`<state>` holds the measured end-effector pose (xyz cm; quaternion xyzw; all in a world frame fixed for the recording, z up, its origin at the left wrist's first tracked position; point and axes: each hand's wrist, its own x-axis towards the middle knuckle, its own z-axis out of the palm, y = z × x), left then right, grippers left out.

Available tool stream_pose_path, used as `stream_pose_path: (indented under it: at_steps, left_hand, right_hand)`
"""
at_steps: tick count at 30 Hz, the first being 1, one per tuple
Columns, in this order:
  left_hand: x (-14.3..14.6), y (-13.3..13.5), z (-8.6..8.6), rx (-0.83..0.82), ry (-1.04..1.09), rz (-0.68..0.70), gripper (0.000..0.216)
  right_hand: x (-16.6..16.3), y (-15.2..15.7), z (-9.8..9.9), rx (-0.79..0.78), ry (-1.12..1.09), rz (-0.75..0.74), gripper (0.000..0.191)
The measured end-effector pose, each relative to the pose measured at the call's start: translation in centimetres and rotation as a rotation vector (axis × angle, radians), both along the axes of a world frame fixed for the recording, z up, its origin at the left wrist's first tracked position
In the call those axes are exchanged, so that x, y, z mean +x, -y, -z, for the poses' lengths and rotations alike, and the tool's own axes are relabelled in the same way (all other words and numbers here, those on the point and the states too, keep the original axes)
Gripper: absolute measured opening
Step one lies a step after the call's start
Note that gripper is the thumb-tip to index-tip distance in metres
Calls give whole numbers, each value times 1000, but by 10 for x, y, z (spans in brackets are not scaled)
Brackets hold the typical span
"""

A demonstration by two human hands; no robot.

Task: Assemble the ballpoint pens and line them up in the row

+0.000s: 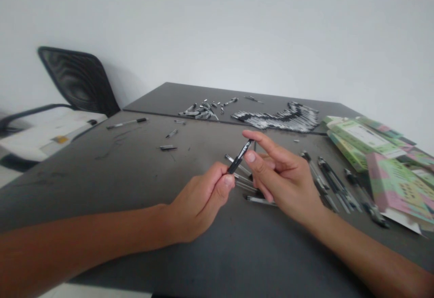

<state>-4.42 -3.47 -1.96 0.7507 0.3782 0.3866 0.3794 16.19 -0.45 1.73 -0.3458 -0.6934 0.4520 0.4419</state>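
Observation:
A black-and-clear pen (pixel 240 157) slants up to the right between my two hands, above the table. My left hand (pixel 201 198) is closed around its lower end, the thumb pressed against the fingers, so that end is hidden. At the upper end my right hand (pixel 288 178) pinches the pen between forefinger and thumb, with the other fingers curled. Under and behind my hands lie several loose pens, among them a clear one (pixel 259 200) with its far end covered by my right hand.
A long row of pens (pixel 281 119) lies on the dark table (pixel 152 185), left of some pastel boxes (pixel 396 185). Farther left is a heap of pen parts (pixel 201 110). More pens (pixel 334 178) lie right of my hands. A mesh chair (pixel 79 81) stands at the left.

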Motion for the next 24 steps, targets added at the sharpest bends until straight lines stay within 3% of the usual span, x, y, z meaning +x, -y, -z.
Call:
stream_pose_path:
  at_steps: [11, 18, 22, 24]
  left_hand:
    - [-1, 0, 3, 30, 12, 18, 36]
    - [1, -1, 12, -72, 131, -6, 41]
    - [1, -2, 12, -85, 151, 29, 45]
    - [1, -2, 11, -75, 132, 39, 49]
  right_hand:
    - [-6, 6, 5, -39, -42, -32, 48]
    - [-8, 1, 17, 49, -56, -55, 78]
    - [-6, -5, 16, 237, 37, -106, 33]
    - [-5, -6, 12, 280, 52, -134, 20]
